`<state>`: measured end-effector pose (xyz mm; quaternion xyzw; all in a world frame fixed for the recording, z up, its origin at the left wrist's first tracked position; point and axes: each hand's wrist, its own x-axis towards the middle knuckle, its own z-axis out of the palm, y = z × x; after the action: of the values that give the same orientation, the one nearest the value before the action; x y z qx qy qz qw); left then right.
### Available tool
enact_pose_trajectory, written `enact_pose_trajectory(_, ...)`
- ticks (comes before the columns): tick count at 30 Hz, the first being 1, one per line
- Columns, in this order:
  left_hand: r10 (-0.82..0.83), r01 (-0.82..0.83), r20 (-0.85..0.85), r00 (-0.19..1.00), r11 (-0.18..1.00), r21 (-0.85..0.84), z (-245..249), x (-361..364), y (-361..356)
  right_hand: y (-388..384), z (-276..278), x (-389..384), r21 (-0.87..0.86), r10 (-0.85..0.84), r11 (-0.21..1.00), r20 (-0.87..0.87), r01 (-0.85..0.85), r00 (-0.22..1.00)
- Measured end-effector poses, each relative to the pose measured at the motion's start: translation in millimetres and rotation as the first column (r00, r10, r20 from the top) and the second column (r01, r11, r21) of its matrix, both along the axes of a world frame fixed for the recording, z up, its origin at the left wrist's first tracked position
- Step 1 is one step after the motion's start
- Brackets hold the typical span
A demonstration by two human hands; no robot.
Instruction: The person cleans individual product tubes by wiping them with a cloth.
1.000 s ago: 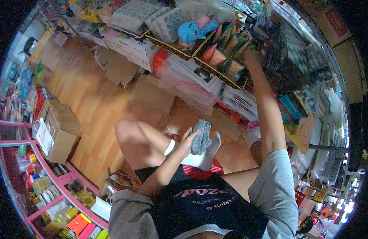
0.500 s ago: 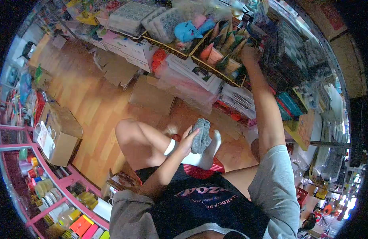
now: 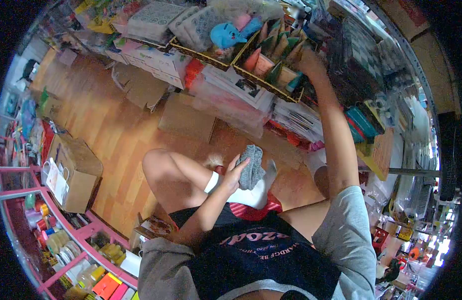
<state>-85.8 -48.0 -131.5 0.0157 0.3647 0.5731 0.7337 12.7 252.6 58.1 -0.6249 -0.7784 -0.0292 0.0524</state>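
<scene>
Crowded packets [image 3: 263, 65] beside right hand [image 3: 309, 63]

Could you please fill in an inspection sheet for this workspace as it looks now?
Surface: wood-look floor, partly covered by flat cardboard.
Job's things: grey knitted bundle, held above the lap; basket of pointed packets.
Clutter: open cardboard box on the floor; papers and plastic-wrapped goods crowded below the basket.
Hands: left hand grips the bundle; right hand is at the basket's packets, its fingers too blurred to judge their hold.
Cables: nothing seen.
Surroundings: pink-framed shelving with tape rolls; blue toy beside the basket.
</scene>
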Motion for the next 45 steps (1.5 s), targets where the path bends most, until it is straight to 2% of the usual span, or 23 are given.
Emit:
enact_pose_trajectory(2, -0.007, 0.008, -0.008, 1.0, 1.0, 0.017, -8, 1, 0, -9, 5, 0, -0.034, -0.016, 0.999, 0.008, 0.017, 1.0)
enact_pose_trajectory(5, -0.021, 0.022, -0.032, 0.999, 0.999, 0.038, -7, 1, 0, -13, 5, 6, -0.085, 0.1, 0.992, 0.077, -0.093, 0.992)
enact_pose_trajectory(8, -0.021, 0.022, -0.042, 0.999, 0.999, 0.028, -1, 1, -1, -16, 7, 5, -0.118, 0.14, 0.984, 0.035, -0.135, 0.99)
enact_pose_trajectory(11, -0.012, 0.013, -0.041, 0.999, 1.0, 0.024, -1, 1, -1, -7, 3, 7, -0.082, 0.107, 0.991, -0.008, -0.108, 0.994)
enact_pose_trajectory(14, -0.009, 0.01, -0.052, 0.999, 1.0, 0.019, -3, 2, -1, 4, -4, 14, -0.123, 0.13, 0.984, -0.009, -0.13, 0.991)
enact_pose_trajectory(17, 0.002, -0.004, -0.063, 0.998, 1.0, -0.022, -2, 3, -1, -10, 15, 0, -0.083, 0.053, 0.995, -0.01, -0.054, 0.999)
enact_pose_trajectory(19, 0.01, -0.014, -0.066, 0.998, 0.999, -0.049, 1, 2, -1, -9, 21, 3, -0.227, 0.261, 0.945, 0.089, -0.236, 0.961)
enact_pose_trajectory(22, -0.019, 0.018, -0.044, 0.999, 0.999, -0.033, 0, 1, -1, -19, 30, -1, -0.226, 0.204, 0.958, 0.1, -0.177, 0.974)
enact_pose_trajectory(23, -0.012, 0.01, -0.05, 0.999, 0.999, -0.036, -7, 2, 0, -2, 14, 8, -0.227, 0.202, 0.958, 0.099, -0.175, 0.974)
enact_pose_trajectory(25, -0.006, 0.004, -0.056, 0.998, 0.999, -0.04, -7, 2, -1, 49, -30, 33, -0.205, 0.399, 0.913, 0.264, -0.354, 0.878)
enact_pose_trajectory(26, -0.006, 0.004, -0.044, 0.999, 0.999, -0.049, 0, 1, -1, 35, -18, 27, -0.205, 0.399, 0.913, 0.264, -0.353, 0.878)
enact_pose_trajectory(27, -0.007, 0.005, -0.031, 0.999, 0.998, -0.058, 3, 1, -1, 6, 8, 16, -0.223, 0.412, 0.898, 0.121, -0.379, 0.903)
enact_pose_trajectory(29, -0.014, 0.013, -0.024, 1.0, 0.999, -0.039, -5, 1, -1, -18, 35, 4, -0.237, 0.413, 0.882, -0.024, -0.407, 0.91)
enact_pose_trajectory(32, -0.02, 0.02, -0.017, 1.0, 1.0, -0.021, -6, 1, -1, -20, 39, 2, -0.384, 0.303, 0.871, -0.072, -0.307, 0.95)
enact_pose_trajectory(35, -0.024, 0.023, -0.028, 0.999, 1.0, -0.011, -7, 1, 0, 6, 8, 13, -0.252, 0.345, 0.917, 0.114, -0.308, 0.932)
enact_pose_trajectory(37, -0.027, 0.027, -0.042, 0.999, 1.0, 0.001, -5, 1, 0, 16, -5, 16, -0.111, 0.407, 0.906, -0.028, -0.408, 0.913)
enact_pose_trajectory(38, -0.023, 0.023, -0.048, 0.999, 1.0, -0.013, -3, 1, 0, 20, -9, 20, -0.111, 0.407, 0.906, -0.028, -0.408, 0.913)
enact_pose_trajectory(40, -0.019, 0.018, -0.052, 0.998, 1.0, -0.026, 2, 1, 0, -13, 24, 0, -0.231, 0.153, 0.959, -0.062, -0.163, 0.986)
enact_pose_trajectory(41, -0.019, 0.017, -0.05, 0.999, 0.999, -0.028, 4, 1, 0, -14, 29, -1, -0.231, 0.155, 0.959, -0.061, -0.165, 0.986)
enact_pose_trajectory(43, -0.014, 0.012, -0.049, 0.999, 0.999, -0.03, 2, 1, 0, -13, 33, -4, -0.086, 0.085, 0.993, 0.104, -0.077, 0.991)
enact_pose_trajectory(44, -0.021, 0.021, -0.05, 0.999, 1.0, -0.004, -1, 1, 0, -13, 33, -4, -0.085, 0.091, 0.993, 0.104, -0.083, 0.99)
enact_pose_trajectory(45, -0.028, 0.029, -0.052, 0.998, 0.999, 0.023, -1, 0, 1, -9, 31, -3, 0.025, 0.086, 0.996, 0.017, -0.087, 0.996)
